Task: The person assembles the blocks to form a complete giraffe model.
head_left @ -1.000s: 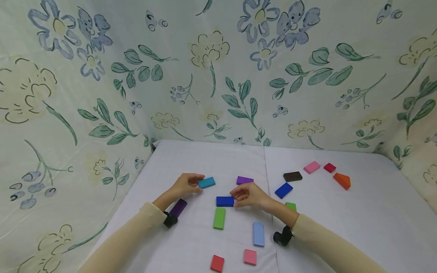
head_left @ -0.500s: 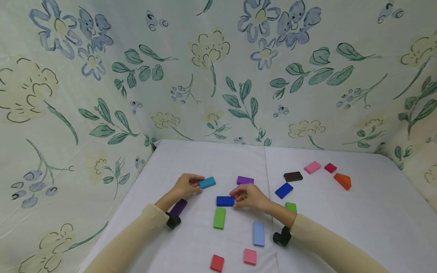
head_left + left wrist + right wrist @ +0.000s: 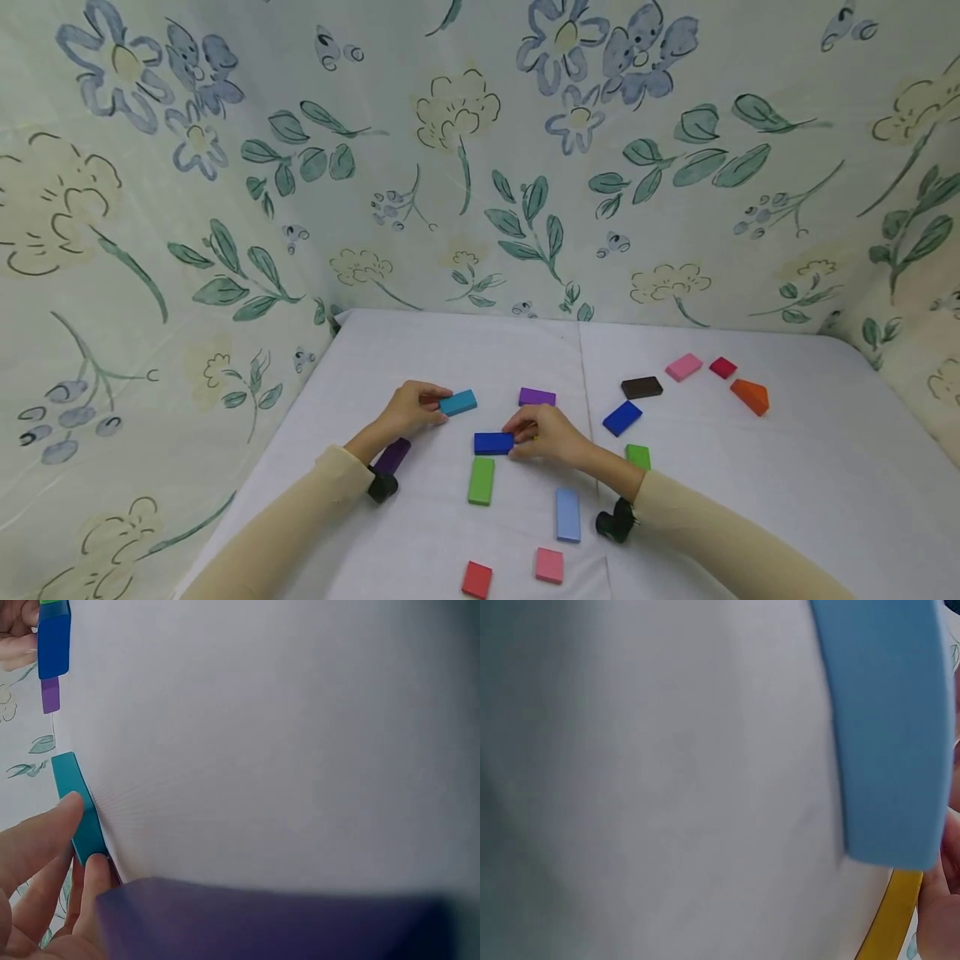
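My left hand (image 3: 412, 407) pinches a teal rectangular block (image 3: 458, 402) between thumb and fingers at its left end. In the left wrist view the thumb lies on the upper face of the teal block (image 3: 79, 810). My right hand (image 3: 549, 433) holds the right end of a dark blue block (image 3: 492, 443) with thumb and fingertips. Just below that block lies a light green block (image 3: 482, 482), and a purple block (image 3: 537, 397) lies behind the right hand. A yellow block (image 3: 892, 915) shows in the right wrist view; the hand mostly hides it from the head view.
A dark purple block (image 3: 393, 457) lies by the left wrist, and a light blue block (image 3: 567, 515) near the right one. Red (image 3: 477, 579) and pink (image 3: 549, 565) blocks lie in front. Farther right are several more, including brown (image 3: 642, 387) and orange (image 3: 751, 397) blocks.
The left hand has shifted the teal block slightly to the right. The right hand has stayed nearly still at the dark blue block's end.
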Tool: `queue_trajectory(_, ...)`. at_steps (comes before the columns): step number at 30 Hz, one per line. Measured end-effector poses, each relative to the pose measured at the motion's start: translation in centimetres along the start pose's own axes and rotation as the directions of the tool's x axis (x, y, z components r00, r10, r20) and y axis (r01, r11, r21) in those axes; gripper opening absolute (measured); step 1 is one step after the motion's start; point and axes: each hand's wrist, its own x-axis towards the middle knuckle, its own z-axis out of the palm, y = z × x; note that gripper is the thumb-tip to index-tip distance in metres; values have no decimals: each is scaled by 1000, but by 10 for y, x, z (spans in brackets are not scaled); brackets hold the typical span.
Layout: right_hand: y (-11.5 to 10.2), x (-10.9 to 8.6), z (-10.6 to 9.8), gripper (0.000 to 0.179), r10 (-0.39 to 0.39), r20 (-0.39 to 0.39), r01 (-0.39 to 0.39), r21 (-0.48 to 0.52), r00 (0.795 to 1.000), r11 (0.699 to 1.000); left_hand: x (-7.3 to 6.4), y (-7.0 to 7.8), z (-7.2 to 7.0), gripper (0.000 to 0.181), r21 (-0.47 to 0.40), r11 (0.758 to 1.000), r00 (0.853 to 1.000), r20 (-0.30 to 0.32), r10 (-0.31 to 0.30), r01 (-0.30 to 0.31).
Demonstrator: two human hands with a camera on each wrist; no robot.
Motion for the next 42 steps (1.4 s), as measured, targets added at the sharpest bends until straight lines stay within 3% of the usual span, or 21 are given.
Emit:
queue_trajectory(14,-2,1,0,29,45,-23,-45,-10,999,999,5,6,10,41,12,1000,999,45,25,-25)
queue_trajectory(25,-6,0,1,28,67,-47,-68,-23,997,997,6,15,16,41,65,998,994,104,-14,8)
queue_trajectory(42,-7,-3,4,26,79,-130,-84,-36,988,996,15,23,23,39,48,995,973,219,70,-82)
